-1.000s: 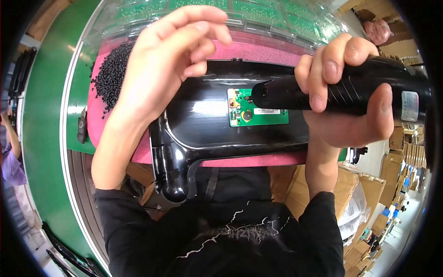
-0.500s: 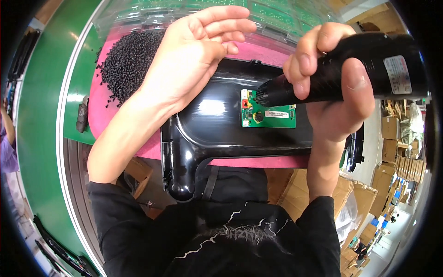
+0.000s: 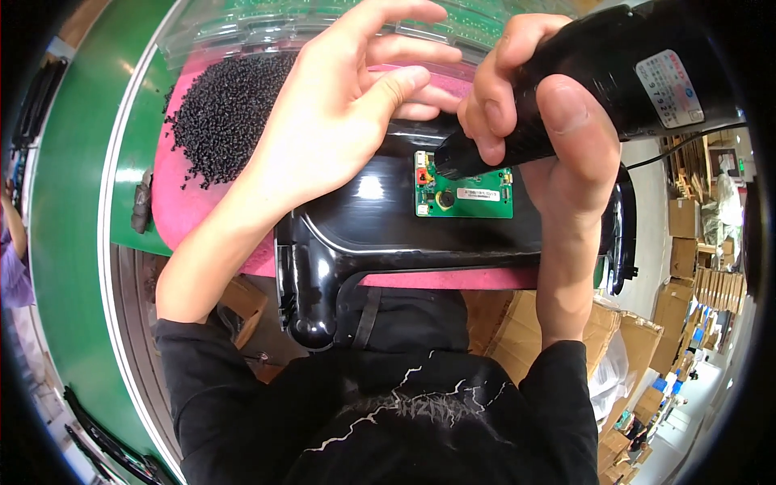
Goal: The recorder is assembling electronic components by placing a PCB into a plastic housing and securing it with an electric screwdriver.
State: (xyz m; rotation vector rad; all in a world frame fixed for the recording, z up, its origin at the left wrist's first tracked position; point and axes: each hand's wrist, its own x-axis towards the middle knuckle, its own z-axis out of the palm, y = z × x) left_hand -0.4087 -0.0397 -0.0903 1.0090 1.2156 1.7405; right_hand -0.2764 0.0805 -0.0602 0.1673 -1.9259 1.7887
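Observation:
My right hand is wrapped round a black electric screwdriver with a label on its side. The tool is tilted, its narrow nose over the upper left part of a green circuit board; whether the tip touches is hidden. That board lies on a glossy black plastic housing. To the left, my left hand hovers above the housing's far edge, open and holding nothing, its fingers apart and pointing right. A heap of small black screws lies beside my left wrist.
The housing rests on a pink mat on a green table. A clear plastic tray with green boards stands beyond. A cord trails right from the screwdriver. Cardboard boxes stand at lower right, and another person's purple sleeve shows far left.
The screwdriver has tilted more, its rear end rising and its nose shifting slightly left. My left hand has moved a little right with its fingers spread wider. Board and housing have shifted slightly left.

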